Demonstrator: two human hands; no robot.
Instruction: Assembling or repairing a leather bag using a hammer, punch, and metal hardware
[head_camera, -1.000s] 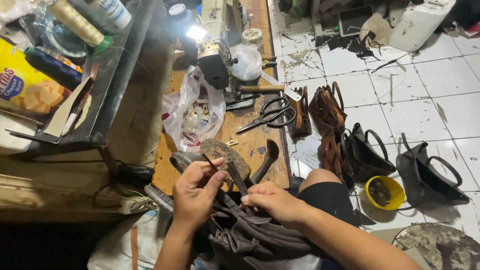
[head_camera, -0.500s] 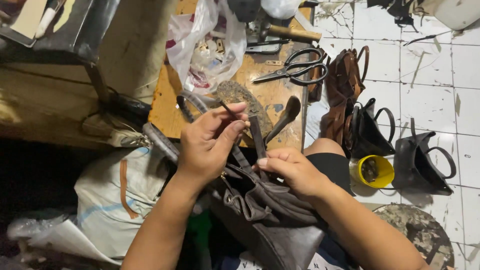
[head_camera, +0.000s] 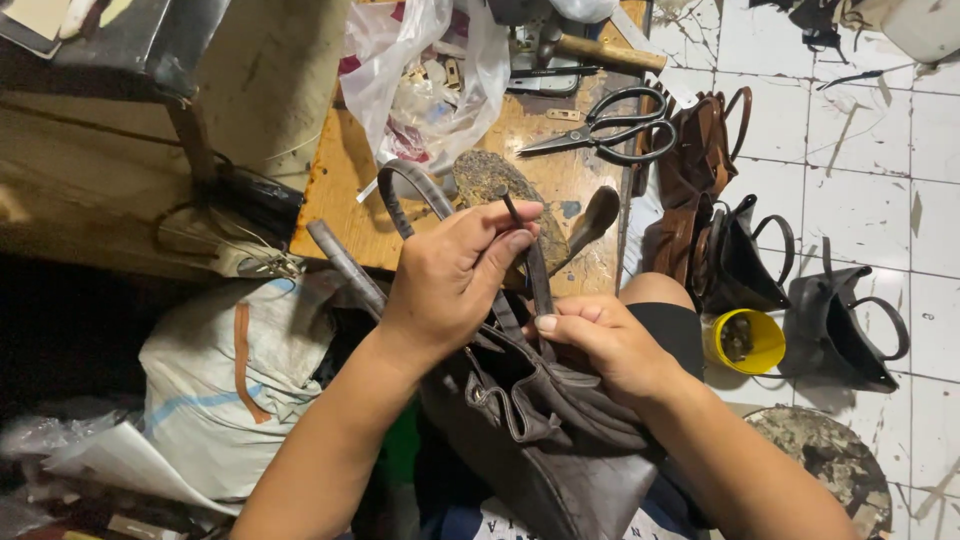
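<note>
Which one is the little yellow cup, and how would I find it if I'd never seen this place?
Start at the white tiled floor on the right. Beside the person's bare knee stand dark bags in a row. Just below them sits the yellow cup, round and open on top, the only bright yellow thing among the brown and black bags.

Scissors (head_camera: 608, 128), plastic bag (head_camera: 425, 80), yellow cup (head_camera: 745, 340), perhaps holding scraps.

dark brown leather handbag (head_camera: 560, 430) | crumpled, on lap | handle strap (head_camera: 537, 285) upright
</note>
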